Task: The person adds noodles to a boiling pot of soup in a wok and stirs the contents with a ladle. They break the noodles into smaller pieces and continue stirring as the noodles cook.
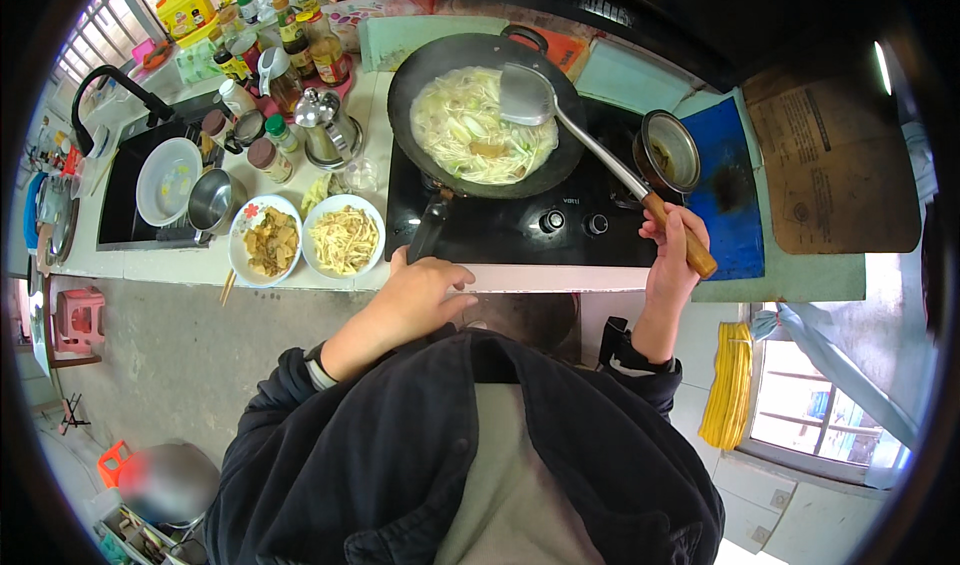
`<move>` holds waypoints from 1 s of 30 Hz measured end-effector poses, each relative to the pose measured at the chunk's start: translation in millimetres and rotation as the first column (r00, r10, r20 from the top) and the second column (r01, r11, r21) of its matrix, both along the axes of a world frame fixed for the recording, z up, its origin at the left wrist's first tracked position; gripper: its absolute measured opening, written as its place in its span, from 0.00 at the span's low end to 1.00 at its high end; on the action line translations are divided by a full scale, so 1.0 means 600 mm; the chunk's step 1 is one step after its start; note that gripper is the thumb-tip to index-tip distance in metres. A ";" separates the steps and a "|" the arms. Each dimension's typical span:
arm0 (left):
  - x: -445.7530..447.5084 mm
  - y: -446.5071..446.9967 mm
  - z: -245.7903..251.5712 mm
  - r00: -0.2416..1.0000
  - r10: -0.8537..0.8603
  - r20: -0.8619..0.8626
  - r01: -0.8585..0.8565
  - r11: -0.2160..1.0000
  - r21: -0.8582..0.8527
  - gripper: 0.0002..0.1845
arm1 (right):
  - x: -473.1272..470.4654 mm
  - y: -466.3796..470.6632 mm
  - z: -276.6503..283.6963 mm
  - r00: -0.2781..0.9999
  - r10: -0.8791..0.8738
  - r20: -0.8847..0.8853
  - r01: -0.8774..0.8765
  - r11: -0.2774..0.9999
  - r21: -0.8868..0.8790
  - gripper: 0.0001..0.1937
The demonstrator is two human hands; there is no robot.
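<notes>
My right hand grips the wooden handle of a metal spatula. The broad steel blade rests over the right side of a black wok. Inside the wok, pale shredded strips and green-white slices lie in steaming liquid. My left hand is at the end of the wok's black handle, thumb and forefinger apart. One finger shows left of that handle; whether the hand grips it is unclear. The wok sits on the left side of a black glass gas hob.
Left of the hob stand a bowl of shredded strips and a bowl of brownish chunks with chopsticks. Beyond them are a metal pot, a black sink and crowded seasoning bottles. A small pot stands right of the wok.
</notes>
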State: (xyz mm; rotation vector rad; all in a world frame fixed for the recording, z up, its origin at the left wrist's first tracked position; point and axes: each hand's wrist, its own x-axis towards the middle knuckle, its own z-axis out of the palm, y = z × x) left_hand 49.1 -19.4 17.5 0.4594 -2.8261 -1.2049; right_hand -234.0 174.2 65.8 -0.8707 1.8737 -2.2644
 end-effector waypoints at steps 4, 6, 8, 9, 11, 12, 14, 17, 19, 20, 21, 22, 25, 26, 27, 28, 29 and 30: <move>0.001 0.002 0.001 1.000 0.012 -0.012 -0.012 1.000 -0.002 0.14 | 0.002 -0.008 0.000 0.998 -0.052 -0.042 0.053 0.998 0.021 0.09; 0.002 0.004 0.002 1.000 0.021 -0.017 -0.021 1.000 -0.005 0.14 | 0.005 -0.009 0.001 0.996 -0.077 -0.046 0.079 0.996 0.044 0.09; 0.002 0.003 0.003 1.000 0.024 -0.016 -0.024 1.000 0.000 0.14 | 0.008 -0.009 0.003 0.992 -0.117 -0.043 0.120 0.990 0.075 0.10; 0.002 0.003 0.003 1.000 0.023 -0.015 -0.023 1.000 0.004 0.14 | 0.011 -0.009 0.004 0.992 -0.111 -0.052 0.115 0.990 0.084 0.10; 0.002 0.003 0.003 1.000 0.023 -0.013 -0.023 1.000 0.010 0.14 | 0.015 -0.008 0.008 0.990 -0.127 -0.065 0.133 0.986 0.103 0.10; 0.002 0.003 0.003 1.000 0.020 -0.016 -0.020 1.000 0.010 0.14 | 0.017 -0.009 0.009 0.989 -0.128 -0.072 0.136 0.985 0.110 0.10; 0.001 0.002 0.003 1.000 0.012 -0.010 -0.012 1.000 -0.012 0.14 | 0.021 -0.012 0.012 0.985 -0.147 -0.092 0.158 0.980 0.117 0.10; -0.001 0.002 0.003 1.000 0.005 -0.011 -0.006 1.000 -0.019 0.14 | 0.025 -0.019 0.014 0.984 -0.173 -0.033 0.176 0.972 0.154 0.09; 0.000 0.003 0.005 1.000 0.013 -0.024 -0.013 1.000 0.007 0.14 | 0.029 -0.026 0.009 0.984 -0.179 0.026 0.173 0.973 0.151 0.10; 0.000 0.003 0.006 1.000 0.014 -0.019 -0.015 1.000 -0.016 0.14 | 0.031 -0.029 0.006 0.984 -0.170 0.051 0.161 0.977 0.139 0.11; 0.000 0.003 0.006 1.000 0.015 -0.019 -0.014 1.000 0.012 0.14 | 0.030 -0.034 0.002 0.974 -0.198 0.115 0.183 0.974 0.132 0.12; 0.000 0.002 0.007 1.000 0.013 -0.015 -0.013 1.000 0.014 0.14 | 0.029 -0.039 -0.004 0.962 -0.212 0.174 0.194 0.974 0.116 0.13; 0.001 0.001 0.007 1.000 0.013 -0.017 -0.013 1.000 0.019 0.14 | 0.022 -0.044 -0.021 0.914 -0.244 0.325 0.232 0.970 0.078 0.16; 0.002 0.001 0.007 1.000 0.015 -0.019 -0.015 1.000 0.020 0.14 | 0.018 -0.044 -0.028 0.893 -0.257 0.369 0.249 0.966 0.069 0.17; 0.002 0.001 0.007 1.000 0.014 -0.015 -0.014 1.000 0.024 0.14 | 0.014 -0.042 -0.034 0.874 -0.253 0.414 0.249 0.966 0.066 0.17; 0.002 0.001 0.007 1.000 0.013 -0.012 -0.013 1.000 0.027 0.14 | 0.010 -0.038 -0.040 0.853 -0.254 0.457 0.253 0.965 0.064 0.18; 0.002 0.000 0.007 1.000 0.012 -0.009 -0.012 0.999 0.031 0.14 | 0.006 -0.035 -0.045 0.833 -0.257 0.490 0.261 0.963 0.061 0.18; 0.001 0.000 0.007 1.000 0.011 -0.010 -0.011 0.999 0.032 0.14 | 0.002 -0.033 -0.051 0.818 -0.247 0.519 0.254 0.965 0.059 0.19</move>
